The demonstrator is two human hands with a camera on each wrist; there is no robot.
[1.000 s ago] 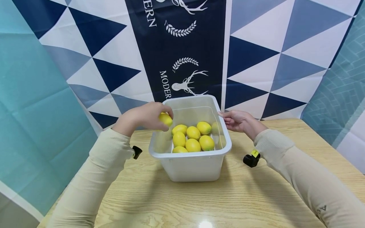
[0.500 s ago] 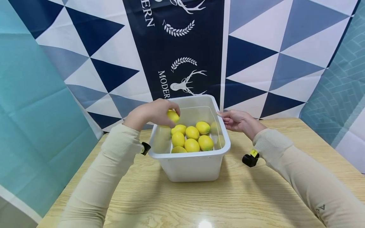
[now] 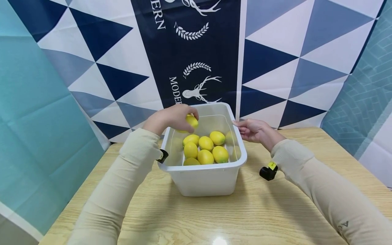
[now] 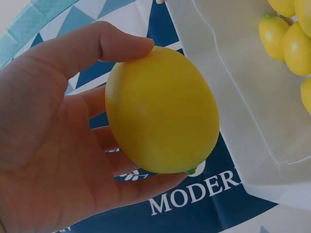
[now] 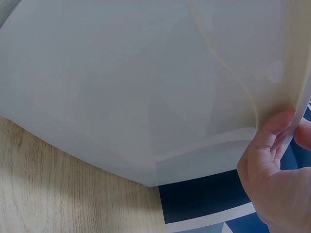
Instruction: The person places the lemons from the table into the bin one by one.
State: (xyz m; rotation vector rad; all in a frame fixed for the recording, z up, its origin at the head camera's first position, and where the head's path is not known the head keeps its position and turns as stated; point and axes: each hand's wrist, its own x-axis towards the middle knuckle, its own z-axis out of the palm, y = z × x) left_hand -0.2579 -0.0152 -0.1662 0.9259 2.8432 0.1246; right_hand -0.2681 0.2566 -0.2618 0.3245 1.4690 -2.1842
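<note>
A yellow lemon (image 4: 163, 111) with a small green tip is gripped between the thumb and fingers of my left hand (image 3: 176, 118). In the head view that hand is over the left rim of a white plastic bin (image 3: 208, 180), the lemon partly hidden by the fingers. Inside the bin several more lemons (image 3: 206, 143) lie together on the bottom. My right hand (image 3: 255, 130) pinches the bin's right rim; in the right wrist view the fingers (image 5: 272, 138) press the outer wall and the thumb is over the rim.
The bin stands on a light wooden table (image 3: 196, 217). Behind it hangs a patterned cloth (image 3: 199, 51) with triangles and a deer print, close to the bin's back. A teal cloth (image 3: 39, 136) hangs on the left.
My left hand has carried the lemon rightward, from the bin's left edge to over its rim. The right hand keeps its hold on the opposite rim, and the bin stays put.
</note>
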